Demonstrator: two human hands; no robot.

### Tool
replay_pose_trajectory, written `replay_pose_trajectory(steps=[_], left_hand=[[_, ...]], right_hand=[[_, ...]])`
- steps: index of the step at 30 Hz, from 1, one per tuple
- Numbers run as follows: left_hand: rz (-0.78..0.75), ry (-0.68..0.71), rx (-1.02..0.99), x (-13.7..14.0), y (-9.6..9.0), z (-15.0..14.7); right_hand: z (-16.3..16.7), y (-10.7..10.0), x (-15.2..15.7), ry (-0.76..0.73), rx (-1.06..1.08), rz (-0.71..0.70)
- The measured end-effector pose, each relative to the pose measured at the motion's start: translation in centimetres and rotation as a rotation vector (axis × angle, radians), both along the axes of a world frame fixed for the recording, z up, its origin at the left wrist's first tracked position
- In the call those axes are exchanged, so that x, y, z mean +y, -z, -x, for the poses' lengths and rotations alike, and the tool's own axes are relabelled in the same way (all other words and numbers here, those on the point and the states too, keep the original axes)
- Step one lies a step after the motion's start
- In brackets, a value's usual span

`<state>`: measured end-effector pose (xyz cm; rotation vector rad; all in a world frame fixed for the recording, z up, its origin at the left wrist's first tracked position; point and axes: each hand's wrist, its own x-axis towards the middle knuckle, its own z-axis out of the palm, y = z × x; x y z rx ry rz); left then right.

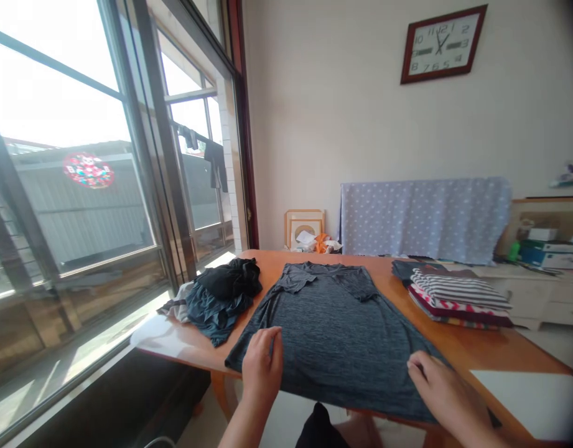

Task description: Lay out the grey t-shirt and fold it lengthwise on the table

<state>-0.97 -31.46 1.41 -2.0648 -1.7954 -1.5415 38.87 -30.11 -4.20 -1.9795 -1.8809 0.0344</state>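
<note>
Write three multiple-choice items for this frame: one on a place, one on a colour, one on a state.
1. Where does the folded stack of clothes lie, relative to the spread T-shirt?
A. To its right
B. To its left
C. On top of it

2. What colour is the spread T-shirt?
A. Bright red
B. Dark heathered grey
C. Yellow

3. How does the T-shirt lie?
A. Rolled into a ball
B. Hung over a chair
C. Spread flat, both hands on its near hem

Answers:
1 A, the folded stack sits right of the T-shirt on the table.
2 B, the cloth is dark mottled grey.
3 C, the left hand and right hand rest on the flat near edge.
</note>
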Motion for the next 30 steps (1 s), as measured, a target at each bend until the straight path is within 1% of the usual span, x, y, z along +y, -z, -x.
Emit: replay_pose_trajectory(steps=[3, 6, 7, 9, 14, 17, 20, 23, 26, 30], left_hand=[[0.025, -0.213, 0.058, -0.1, -0.3, 2.8], [0.186, -0.489, 0.125, -0.3, 0.1, 5.0], [0.247, -0.562, 0.144, -0.4, 0.4, 5.6], [0.341, -0.646, 0.179, -0.7, 1.1, 6.4], [0.426, -0.686, 0.238, -0.7, 2.6, 6.8], [0.441, -0.695, 0.23, -0.3, 2.8, 6.5], [0.434, -0.666, 0.202, 0.0, 2.9, 6.2], [0.424, -0.649, 0.171, 0.1, 2.9, 6.0], [0.385, -0.648, 0.164, -0.1, 2.3, 5.5], [0.309, -0.621, 0.195, -0.3, 1.2, 4.3]], right_hand=[[0.2, -0.2, -0.1, 0.002, -0.004, -0.017], [0.1, -0.2, 0.1, 0.014, 0.015, 0.026], [0.0, -0.2, 0.1, 0.014, 0.025, 0.032], [-0.1, -0.3, 0.1, 0.007, 0.037, 0.018], [0.2, -0.3, -0.5, 0.01, -0.002, -0.044], [0.4, -0.3, -1.1, 0.024, -0.009, -0.066], [0.6, -0.5, -1.8, 0.018, 0.013, -0.091], [0.7, -1.1, -2.4, 0.0, 0.074, -0.101], [0.6, -1.8, -2.7, -0.003, 0.153, -0.11], [-0.2, -2.6, -2.9, 0.068, 0.212, -0.161]])
